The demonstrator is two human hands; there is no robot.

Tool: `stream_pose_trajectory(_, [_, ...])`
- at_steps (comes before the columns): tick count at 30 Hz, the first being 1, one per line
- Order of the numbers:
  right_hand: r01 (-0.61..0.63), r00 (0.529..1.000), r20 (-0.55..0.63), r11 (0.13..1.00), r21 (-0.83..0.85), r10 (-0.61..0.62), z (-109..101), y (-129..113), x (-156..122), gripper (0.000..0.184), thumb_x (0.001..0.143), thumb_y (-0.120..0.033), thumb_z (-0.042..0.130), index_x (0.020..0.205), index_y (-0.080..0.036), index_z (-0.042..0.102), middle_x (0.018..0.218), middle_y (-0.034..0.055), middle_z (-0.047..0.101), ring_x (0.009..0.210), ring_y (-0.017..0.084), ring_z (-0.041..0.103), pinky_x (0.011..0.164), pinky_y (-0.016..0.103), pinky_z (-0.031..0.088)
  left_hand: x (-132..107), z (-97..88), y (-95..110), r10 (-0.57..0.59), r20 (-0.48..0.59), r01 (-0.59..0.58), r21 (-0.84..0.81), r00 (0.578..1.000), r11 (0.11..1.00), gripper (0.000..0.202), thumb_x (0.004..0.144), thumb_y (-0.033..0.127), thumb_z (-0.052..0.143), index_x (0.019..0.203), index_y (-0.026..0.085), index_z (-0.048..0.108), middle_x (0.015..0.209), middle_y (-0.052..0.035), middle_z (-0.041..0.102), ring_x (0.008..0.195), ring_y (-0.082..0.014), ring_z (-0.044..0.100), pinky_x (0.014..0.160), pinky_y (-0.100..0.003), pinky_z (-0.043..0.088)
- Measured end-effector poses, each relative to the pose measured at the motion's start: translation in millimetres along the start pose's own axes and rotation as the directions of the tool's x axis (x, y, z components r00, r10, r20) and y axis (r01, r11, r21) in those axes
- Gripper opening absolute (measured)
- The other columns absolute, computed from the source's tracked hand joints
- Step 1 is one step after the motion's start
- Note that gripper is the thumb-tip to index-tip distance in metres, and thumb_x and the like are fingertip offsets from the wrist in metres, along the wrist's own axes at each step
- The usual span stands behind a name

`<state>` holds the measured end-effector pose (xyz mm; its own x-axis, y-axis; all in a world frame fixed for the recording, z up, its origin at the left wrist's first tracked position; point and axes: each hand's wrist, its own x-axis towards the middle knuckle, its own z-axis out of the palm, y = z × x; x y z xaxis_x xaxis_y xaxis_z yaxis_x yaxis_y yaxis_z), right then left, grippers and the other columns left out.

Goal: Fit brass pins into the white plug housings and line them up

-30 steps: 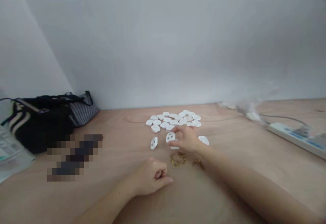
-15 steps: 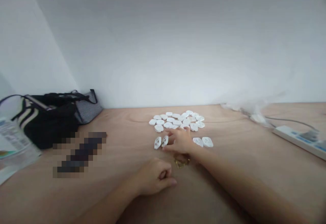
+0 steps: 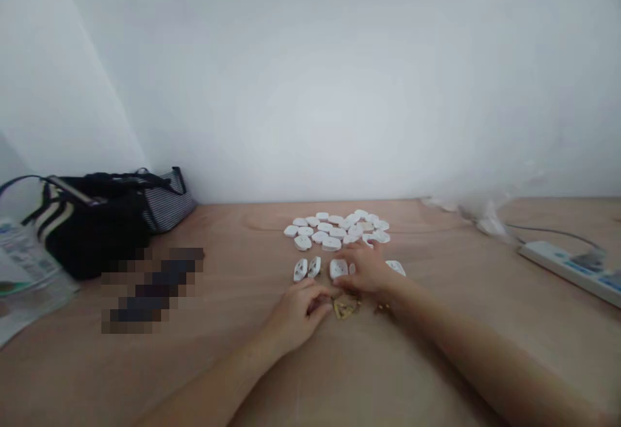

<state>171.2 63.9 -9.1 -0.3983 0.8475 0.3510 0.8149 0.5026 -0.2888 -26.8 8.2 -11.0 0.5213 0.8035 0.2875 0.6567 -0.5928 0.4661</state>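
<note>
My left hand rests low over the wooden table, its fingers curved and the thumb apart from them. Beside its fingertips lies a small heap of brass-coloured metal parts. My right hand reaches over the row of white plastic housings, fingers spread. Its thumb is beside a white housing; the hand partly covers others. Two more housings stand tilted on edge to the left, one and its neighbour. Another housing lies right of the hand. Farther back is a cluster of similar white housings.
A black bag with a striped side and a clear plastic package are at the left. A pixelated dark object lies nearby. On the right are a power strip with a cable and crumpled clear plastic.
My right hand has moved right, away from the two tilted housings. A white housing now shows beside its thumb. My left hand has moved up and its fingers have loosened near the brass parts.
</note>
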Motion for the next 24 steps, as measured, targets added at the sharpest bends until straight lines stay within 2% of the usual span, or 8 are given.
stream_pose_trajectory(3, [-0.026,0.997,-0.071,1.0,0.016,0.027,-9,-2,-13,0.043,0.067,-0.051,0.067,0.101,-0.026,0.064,0.101,0.0058,0.066,0.101,0.028,0.052,0.094,0.052,0.02,5,6.8,-1,0.016,-0.037,-0.014,0.039,0.999,0.999,0.019,0.084,0.023,0.053,0.094,0.02,0.069,0.077,-0.0033,0.059,0.072,-0.017,0.055,0.066,-0.025,0.043])
stream_pose_trajectory(6, [-0.013,0.992,-0.128,0.998,0.06,0.021,-17,-3,-35,0.039,0.066,-0.047,0.07,0.099,-0.028,0.064,0.1,0.0026,0.067,0.099,0.026,0.054,0.093,0.047,0.022,9,10.9,0,0.013,-0.027,-0.011,0.06,1.0,0.998,0.019,0.086,0.025,0.053,0.091,0.02,0.071,0.077,-0.0042,0.06,0.074,-0.0184,0.057,0.067,-0.027,0.043])
stream_pose_trajectory(9, [-0.007,0.988,-0.155,0.993,0.117,0.025,-20,-5,-58,0.042,0.062,-0.047,0.073,0.097,-0.026,0.064,0.094,0.0024,0.068,0.095,0.026,0.056,0.093,0.047,0.021,11,12.4,1,0.011,-0.01,-0.01,0.074,1.0,0.997,0.02,0.086,0.021,0.051,0.085,0.019,0.071,0.077,-0.0048,0.06,0.074,-0.0186,0.057,0.067,-0.027,0.044])
stream_pose_trajectory(12, [0.001,0.989,-0.145,0.99,0.142,0.02,-21,-9,-72,0.039,0.061,-0.043,0.073,0.094,-0.025,0.064,0.091,0.0023,0.068,0.093,0.025,0.056,0.093,0.046,0.021,11,12.2,3,0.015,-0.053,-0.011,0.073,0.999,0.997,0.02,0.087,0.017,0.049,0.079,0.015,0.067,0.077,-0.0049,0.059,0.075,-0.0186,0.057,0.069,-0.028,0.044])
stream_pose_trajectory(17, [0.06,0.986,-0.161,0.989,0.137,-0.037,-20,-14,-76,0.036,0.061,-0.035,0.071,0.095,-0.026,0.063,0.091,0.0025,0.067,0.091,0.024,0.056,0.091,0.044,0.022,4,8.6,11,0.11,-0.163,-0.103,0.05,0.98,0.993,0.014,0.088,0.017,0.047,0.08,0.016,0.059,0.08,-0.0037,0.059,0.075,-0.0167,0.056,0.069,-0.026,0.044])
stream_pose_trajectory(20, [0.082,0.981,-0.182,0.989,0.12,-0.059,-20,-16,-75,0.037,0.062,-0.036,0.07,0.096,-0.026,0.063,0.092,0.0036,0.066,0.09,0.024,0.055,0.091,0.044,0.021,0,6.2,19,0.152,-0.159,-0.142,0.075,0.975,0.987,0.015,0.088,0.02,0.049,0.077,0.016,0.058,0.077,-0.0028,0.058,0.071,-0.0154,0.056,0.064,-0.024,0.042])
stream_pose_trajectory(24, [0.102,0.979,-0.186,0.99,0.1,-0.082,-20,-19,-75,0.035,0.062,-0.038,0.071,0.094,-0.027,0.064,0.09,0.0021,0.066,0.088,0.023,0.054,0.091,0.043,0.021,-2,4.6,26,0.151,-0.118,-0.141,0.093,0.981,0.986,0.015,0.088,0.019,0.049,0.077,0.016,0.059,0.076,-0.0028,0.058,0.069,-0.0148,0.056,0.062,-0.023,0.042])
